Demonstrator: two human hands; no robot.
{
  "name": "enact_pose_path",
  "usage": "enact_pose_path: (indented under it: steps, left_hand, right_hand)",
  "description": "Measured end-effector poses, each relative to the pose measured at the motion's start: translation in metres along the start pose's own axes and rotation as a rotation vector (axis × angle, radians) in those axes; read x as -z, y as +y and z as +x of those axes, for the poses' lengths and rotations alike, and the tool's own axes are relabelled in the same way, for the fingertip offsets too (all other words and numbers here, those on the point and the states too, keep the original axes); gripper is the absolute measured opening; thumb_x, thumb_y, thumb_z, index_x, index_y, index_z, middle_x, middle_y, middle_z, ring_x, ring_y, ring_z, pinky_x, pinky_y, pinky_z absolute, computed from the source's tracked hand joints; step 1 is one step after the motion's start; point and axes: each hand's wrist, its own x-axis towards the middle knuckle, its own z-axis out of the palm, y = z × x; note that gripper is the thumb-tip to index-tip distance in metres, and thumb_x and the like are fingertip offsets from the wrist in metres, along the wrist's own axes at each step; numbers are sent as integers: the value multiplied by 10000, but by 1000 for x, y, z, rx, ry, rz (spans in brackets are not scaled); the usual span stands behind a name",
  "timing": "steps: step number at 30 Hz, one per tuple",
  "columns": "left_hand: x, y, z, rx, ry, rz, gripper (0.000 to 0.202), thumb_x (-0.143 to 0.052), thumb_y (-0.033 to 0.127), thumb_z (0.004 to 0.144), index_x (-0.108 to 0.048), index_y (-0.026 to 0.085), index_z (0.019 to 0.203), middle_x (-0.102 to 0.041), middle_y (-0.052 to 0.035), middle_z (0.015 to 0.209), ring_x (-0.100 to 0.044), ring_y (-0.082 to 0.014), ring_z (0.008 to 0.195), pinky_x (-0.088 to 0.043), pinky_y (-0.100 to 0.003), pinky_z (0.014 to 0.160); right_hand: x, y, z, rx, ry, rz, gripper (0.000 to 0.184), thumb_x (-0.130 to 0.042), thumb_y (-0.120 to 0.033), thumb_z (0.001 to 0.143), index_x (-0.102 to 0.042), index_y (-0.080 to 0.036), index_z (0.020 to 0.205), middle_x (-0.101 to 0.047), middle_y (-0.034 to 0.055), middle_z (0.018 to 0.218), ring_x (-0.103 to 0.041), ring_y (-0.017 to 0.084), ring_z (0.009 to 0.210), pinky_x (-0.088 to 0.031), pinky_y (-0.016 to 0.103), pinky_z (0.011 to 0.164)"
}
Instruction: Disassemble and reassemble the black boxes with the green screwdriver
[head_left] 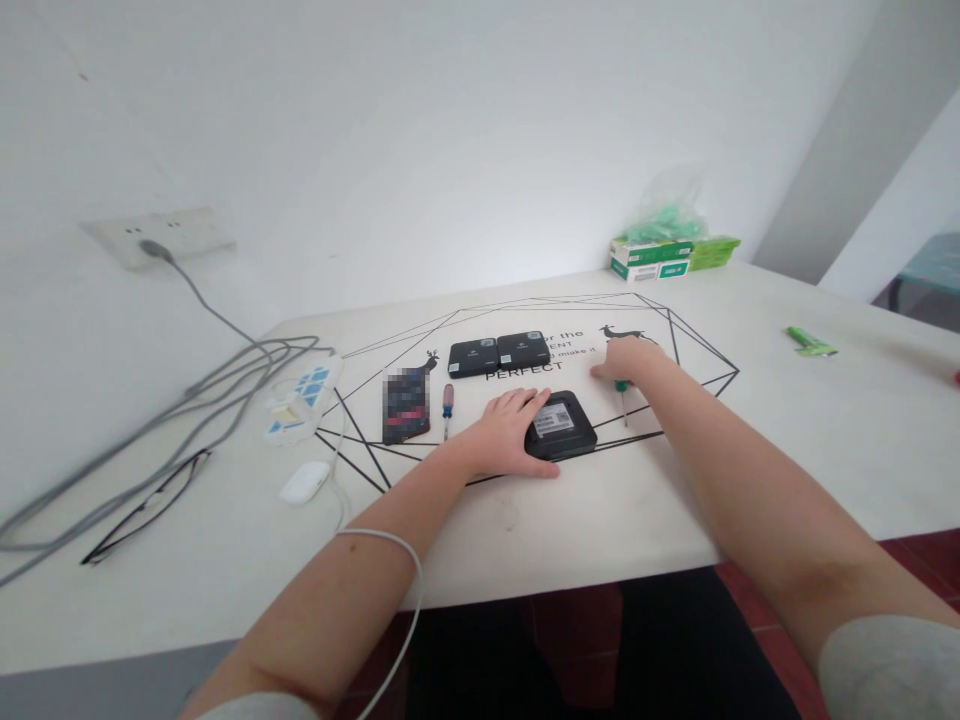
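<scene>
My left hand (510, 435) curls round the left side of a black square device (579, 425) with a white label facing up; thumb and fingers reach along its near and far edges. To the right, my right hand (628, 360) is closed over the handle of a green screwdriver (622, 386), whose metal shaft points toward me just beyond the device. Most of that handle is hidden. Behind the device sit two similar black devices (474, 357) side by side. Left of my left hand lies a second screwdriver (448, 402) with a reddish and blue handle.
A phone-like dark item (406, 405), a white case (305, 482), a clear parts box (301, 400), glasses (146, 507) and grey cables (225, 390) lie left. Green-white boxes (651, 258) stand by the wall; a green packet (810, 341) lies right. A white cable (417, 590) crosses my left forearm.
</scene>
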Motion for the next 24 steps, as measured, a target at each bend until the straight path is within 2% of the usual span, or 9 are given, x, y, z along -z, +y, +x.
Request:
enact_pose_path:
  steps: [3,8,10,13,17,21,24]
  left_hand:
    - [2,-8,-3,106,-97,19,1407,-716,845,668,15,216,1691,-24,-183,1751,-25,-429,1608,-137,-605,1265]
    - [0,-13,-4,196,-123,30,1448,-686,894,656,-11,128,1683,6,-245,1724,20,-434,1598,-107,-622,1265]
    - [-1,-13,-3,194,-110,33,1439,-696,891,649,-45,127,1680,-12,-249,1724,17,-438,1596,-108,-631,1263]
    - [-2,-14,-1,176,-88,36,1417,-727,878,627,-109,152,1674,-47,-248,1726,0,-450,1594,-116,-643,1258]
    - [-2,-16,2,123,-84,24,1396,-755,832,637,-124,140,1671,-101,-244,1727,-53,-424,1603,-140,-576,1281]
    - [-2,-15,4,76,-50,7,1390,-781,794,637,-122,140,1671,-168,-237,1721,-110,-404,1604,-170,-540,1289]
    - [-3,-12,6,52,-51,7,1394,-773,797,653,-122,97,1668,-148,-251,1720,-90,-399,1608,-158,-522,1295]
  right_hand:
    - [-10,-5,4,16,-114,-91,567,-698,-437,841,-677,-65,1269,-671,287,1301,-652,427,1206,-533,539,954]
    - [-11,-15,7,62,-86,-20,511,-639,-467,902,-660,-81,1236,-716,240,1202,-690,355,1118,-542,441,922]
    - [-6,-18,5,79,2,76,466,-613,-495,924,-653,-122,1201,-740,201,1121,-698,331,1064,-541,412,890]
    - [7,-25,-5,145,283,248,393,-542,-500,976,-615,-182,1196,-745,157,1033,-694,327,1026,-522,408,880]
    - [26,-39,-31,259,529,440,393,-424,-534,1028,-569,-228,1227,-708,83,954,-702,266,965,-511,356,876]
    - [29,-57,-59,378,552,555,410,-427,-569,1021,-571,-244,1227,-696,49,917,-688,225,904,-515,327,849]
    - [23,-68,-73,538,523,582,401,-495,-556,1001,-593,-237,1225,-722,63,979,-680,223,886,-525,349,874]
